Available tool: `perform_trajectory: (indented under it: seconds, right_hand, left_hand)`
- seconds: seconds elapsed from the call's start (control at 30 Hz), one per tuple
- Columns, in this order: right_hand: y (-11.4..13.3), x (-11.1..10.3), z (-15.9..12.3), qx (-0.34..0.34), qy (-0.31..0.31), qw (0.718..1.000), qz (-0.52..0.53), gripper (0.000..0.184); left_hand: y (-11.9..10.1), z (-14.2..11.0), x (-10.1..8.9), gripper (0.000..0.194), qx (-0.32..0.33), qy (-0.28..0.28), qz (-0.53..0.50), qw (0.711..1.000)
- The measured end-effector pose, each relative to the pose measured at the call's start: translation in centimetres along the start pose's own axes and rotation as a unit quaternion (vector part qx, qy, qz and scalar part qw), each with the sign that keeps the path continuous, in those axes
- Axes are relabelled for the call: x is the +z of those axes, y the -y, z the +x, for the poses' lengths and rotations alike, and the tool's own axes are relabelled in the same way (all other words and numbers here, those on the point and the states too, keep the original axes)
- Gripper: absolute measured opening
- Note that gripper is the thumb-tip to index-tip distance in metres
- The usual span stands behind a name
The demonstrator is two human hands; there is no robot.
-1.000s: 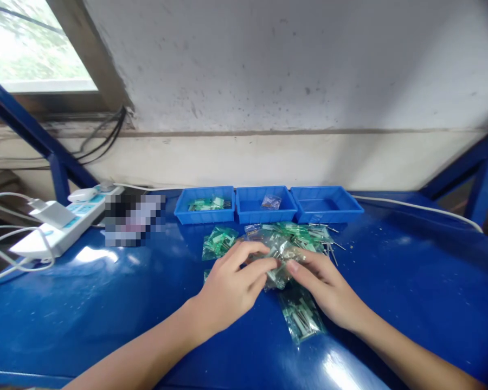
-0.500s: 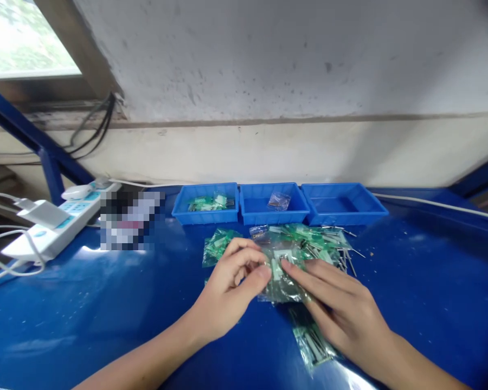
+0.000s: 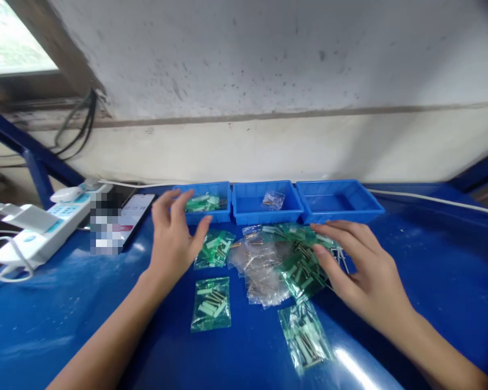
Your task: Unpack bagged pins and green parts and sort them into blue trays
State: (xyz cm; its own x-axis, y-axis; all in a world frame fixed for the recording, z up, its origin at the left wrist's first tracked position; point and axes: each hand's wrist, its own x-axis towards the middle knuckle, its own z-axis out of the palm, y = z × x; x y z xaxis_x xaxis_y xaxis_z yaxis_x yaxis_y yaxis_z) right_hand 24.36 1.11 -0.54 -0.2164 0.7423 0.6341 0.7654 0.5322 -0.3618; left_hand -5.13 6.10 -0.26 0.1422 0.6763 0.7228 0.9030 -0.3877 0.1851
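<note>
My left hand (image 3: 173, 233) is open, thumb and fingers apart, in front of the left blue bin (image 3: 209, 218), which holds green plastic bags (image 3: 205, 202). Its fingertips overlap the bin's front left corner; whether they touch cannot be seen. My right hand (image 3: 361, 265) has its fingers spread, at the right end of a pile of green bags (image 3: 303, 271) with screws and pale plugs inside. Contact with the pile is unclear. Clear bags of screws (image 3: 264, 273) lie left of the pile. Single green bags lie nearer me, at left (image 3: 211, 304) and right (image 3: 305, 338).
The middle blue bin (image 3: 267, 215) holds a small clear bag (image 3: 273, 200). A right blue bin (image 3: 337, 203) stands beside it. Loose metal rods (image 3: 342, 260) show behind my right hand. At left are a phone (image 3: 136, 214) and a white power strip (image 3: 44, 230) with cables.
My hands have moved apart from a bag held over the pile, the left toward the left bin, the right rightward. Clear bags and the near left green bag are now uncovered.
</note>
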Motion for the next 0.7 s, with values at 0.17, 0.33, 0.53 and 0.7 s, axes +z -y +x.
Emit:
perform_trajectory:
  seconds: [0.17,0.33,0.53,0.7]
  right_hand:
    - [-1.7,1.0,0.3,-0.004,0.032,0.998,-0.048,0.030]
    - [0.1,1.3,-0.2,-0.027,0.065,0.997,-0.015,0.029]
    - [1.8,1.6,-1.0,-0.057,0.174,0.983,-0.022,0.031]
    - [1.4,2.1,-1.2,-0.036,0.247,0.966,-0.064,0.038]
  left_hand:
    - [-2.0,-2.5,1.3,0.043,0.080,0.120,-0.082,0.986]
    - [-4.4,-2.9,0.0,0.034,0.122,0.255,-0.150,0.948]
    - [-4.9,-2.9,-0.3,0.050,0.128,0.376,-0.133,0.908]
    - [-5.0,-2.6,-0.5,0.025,0.119,0.368,-0.144,0.911]
